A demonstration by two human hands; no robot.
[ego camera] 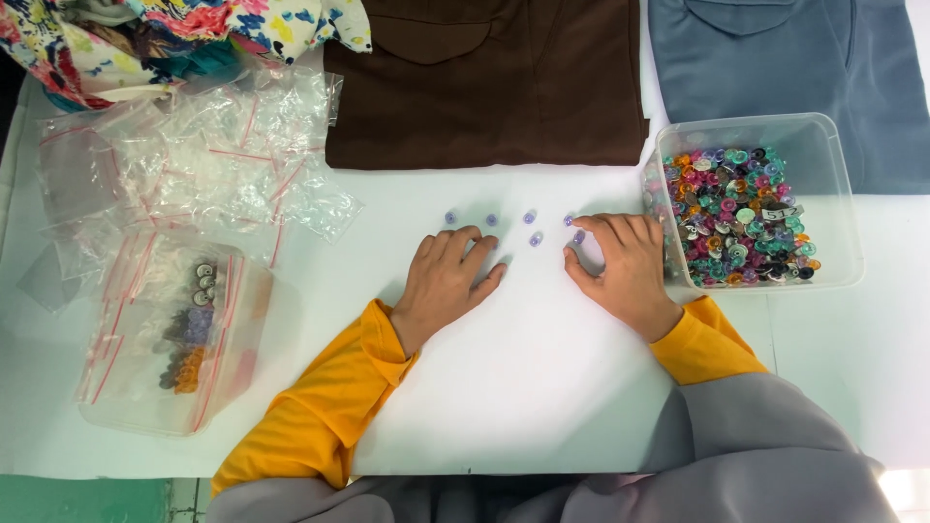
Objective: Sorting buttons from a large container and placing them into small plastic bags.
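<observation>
Several small purple buttons (531, 228) lie in a loose row on the white table (523, 387). My left hand (446, 276) rests flat on the table just below them, fingers slightly spread, holding nothing. My right hand (620, 266) sits to the right, its fingertips curled down onto the rightmost purple button (578, 236). Whether it pinches that button or only touches it is unclear. Both arms wear yellow sleeves.
A clear plastic box (833, 194) of mixed coloured buttons stands right of my right hand. At the left lie a clear tub (232, 387) with sorted buttons and a heap of small zip bags (194, 165). Brown (484, 87), blue (785, 68) and floral (194, 29) garments lie behind.
</observation>
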